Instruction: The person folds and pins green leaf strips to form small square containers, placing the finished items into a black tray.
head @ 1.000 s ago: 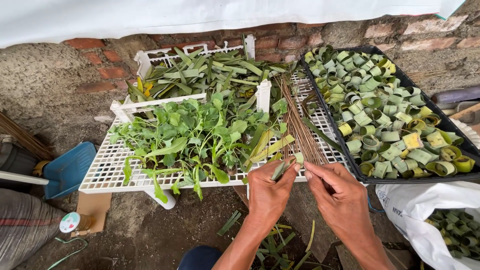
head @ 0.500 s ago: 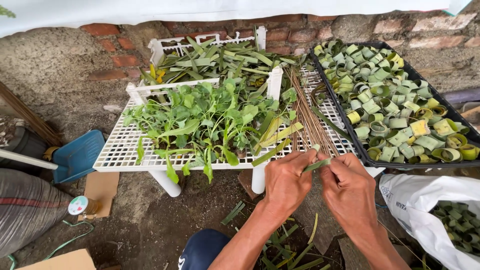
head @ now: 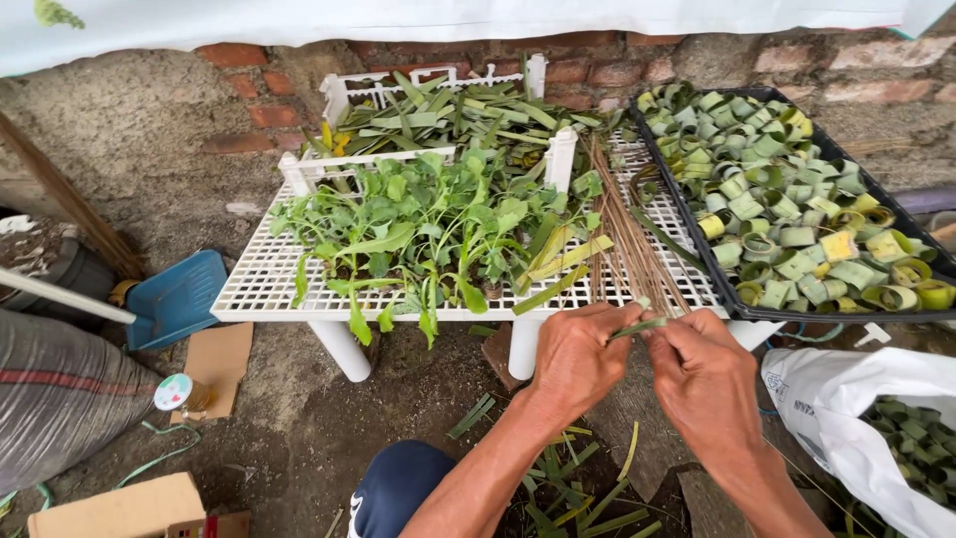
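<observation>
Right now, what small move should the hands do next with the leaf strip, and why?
Probably curl the strip into a ring. Both the left hand and right hand pinch it flat between them, and the black tray beside them holds many rolled leaf rings.

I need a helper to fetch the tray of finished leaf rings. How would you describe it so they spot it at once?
Start at the white slatted table against the brick wall. At its right end sits a black tray, angled, beside the bundle of thin brown sticks. It alone is packed with short green and yellow leaf rings; the neighbouring heaps are loose seedlings and flat leaf strips.
</observation>
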